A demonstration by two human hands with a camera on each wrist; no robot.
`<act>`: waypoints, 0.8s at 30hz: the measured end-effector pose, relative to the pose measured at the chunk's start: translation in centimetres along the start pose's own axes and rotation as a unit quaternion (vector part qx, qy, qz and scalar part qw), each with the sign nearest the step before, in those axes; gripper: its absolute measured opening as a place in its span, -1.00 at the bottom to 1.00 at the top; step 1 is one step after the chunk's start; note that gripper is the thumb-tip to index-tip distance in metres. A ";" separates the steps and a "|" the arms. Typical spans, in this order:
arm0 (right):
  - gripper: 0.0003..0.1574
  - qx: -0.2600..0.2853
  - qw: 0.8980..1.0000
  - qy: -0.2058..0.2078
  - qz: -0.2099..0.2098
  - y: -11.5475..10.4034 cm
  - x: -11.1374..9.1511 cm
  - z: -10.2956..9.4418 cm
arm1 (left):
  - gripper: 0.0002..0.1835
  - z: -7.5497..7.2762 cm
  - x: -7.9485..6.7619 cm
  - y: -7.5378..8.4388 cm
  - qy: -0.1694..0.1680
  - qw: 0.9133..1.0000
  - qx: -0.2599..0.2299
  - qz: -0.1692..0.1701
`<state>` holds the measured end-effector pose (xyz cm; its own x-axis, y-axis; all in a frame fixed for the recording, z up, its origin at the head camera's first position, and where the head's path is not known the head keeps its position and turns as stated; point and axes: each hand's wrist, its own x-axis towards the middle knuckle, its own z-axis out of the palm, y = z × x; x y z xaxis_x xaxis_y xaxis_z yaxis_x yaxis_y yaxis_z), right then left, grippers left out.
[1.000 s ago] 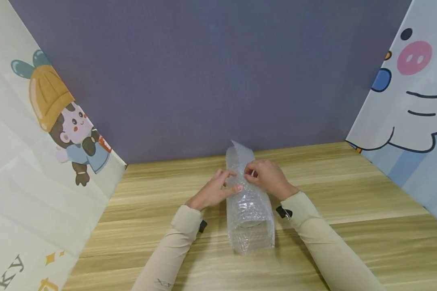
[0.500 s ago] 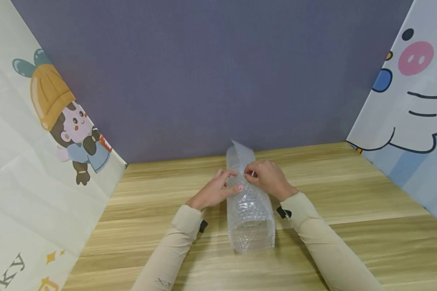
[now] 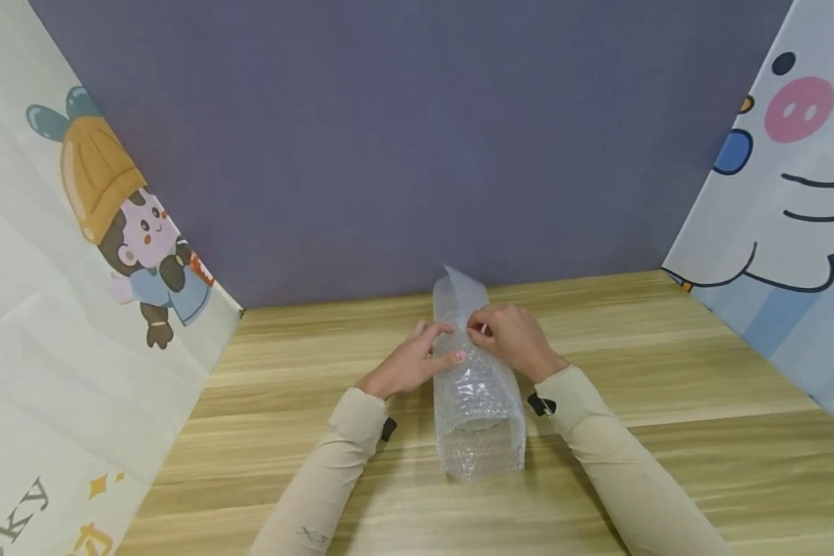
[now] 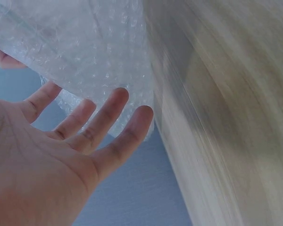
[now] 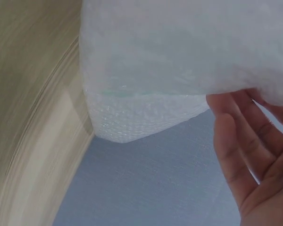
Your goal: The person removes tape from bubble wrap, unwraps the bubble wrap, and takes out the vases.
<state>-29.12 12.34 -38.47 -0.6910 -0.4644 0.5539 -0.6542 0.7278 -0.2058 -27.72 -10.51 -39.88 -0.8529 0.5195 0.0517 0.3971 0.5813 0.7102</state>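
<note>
Head view: a clear bubble-wrap bundle (image 3: 478, 401) lies mid wooden counter (image 3: 667, 371); left hand (image 3: 411, 363) rests on it, fingers fairly straight, right hand (image 3: 510, 337) pinches its top flap. Left wrist view: fingers (image 4: 101, 125) spread, relaxed against the wrap. Right wrist view: fingers (image 5: 236, 155) under the wrap's edge.

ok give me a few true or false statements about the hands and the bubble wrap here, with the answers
1. Both hands touch the bubble wrap bundle. True.
2. The bundle lies on a glass table. False: the table is wood.
3. The left hand has straight fingers against the wrap. True.
4. The right hand rests flat on the table away from the bundle. False: it is on top of the bundle, fingers curled at the wrap.
5. The wall behind is bright red. False: grey-purple.
</note>
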 end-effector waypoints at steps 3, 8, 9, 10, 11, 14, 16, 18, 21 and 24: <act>-0.94 -0.001 1.000 0.007 -0.003 0.1 0.1 0.1 | -0.26 0.0 0.0 0.0 0.001 1.000 -0.001 -0.001; -0.93 0.005 1.000 0.004 0.002 0.1 0.1 0.1 | -0.25 0.1 0.0 -0.1 -0.003 1.000 -0.007 -0.002; -0.93 0.006 1.000 0.003 0.003 0.1 0.1 0.2 | -0.25 0.1 -0.1 -0.1 -0.003 1.000 -0.008 -0.003; -0.92 0.007 1.000 0.002 0.006 0.2 0.1 0.1 | -0.24 0.2 0.0 0.0 -0.004 1.000 -0.008 -0.003; -0.92 0.009 1.000 0.002 0.008 0.2 0.1 0.1 | -0.24 0.2 0.0 0.0 -0.005 1.000 -0.007 -0.003; -0.92 0.010 1.000 0.002 0.013 0.3 0.0 0.1 | -0.23 0.3 0.0 0.1 -0.005 1.000 -0.004 -0.002; -0.92 0.011 1.000 0.003 0.014 0.3 -0.1 0.1 | -0.23 0.3 0.0 0.2 -0.005 1.000 -0.003 -0.001; -0.92 0.014 1.000 0.005 0.014 0.4 -0.1 0.0 | -0.23 0.4 0.0 0.2 -0.003 1.000 -0.001 0.000; -0.92 0.017 1.000 0.009 0.014 0.4 -0.1 0.0 | -0.23 0.4 0.1 0.1 -0.001 1.000 0.001 0.000; -0.92 0.019 1.000 0.010 0.015 0.5 -0.2 0.1 | -0.24 0.4 0.2 0.2 -0.001 1.000 0.001 0.000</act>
<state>-29.32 12.72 -38.70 -0.7048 -0.4314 0.5632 -0.6445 0.7212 -0.2540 -27.68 -10.09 -40.02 -0.8521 0.5210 0.0495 0.3975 0.5826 0.7089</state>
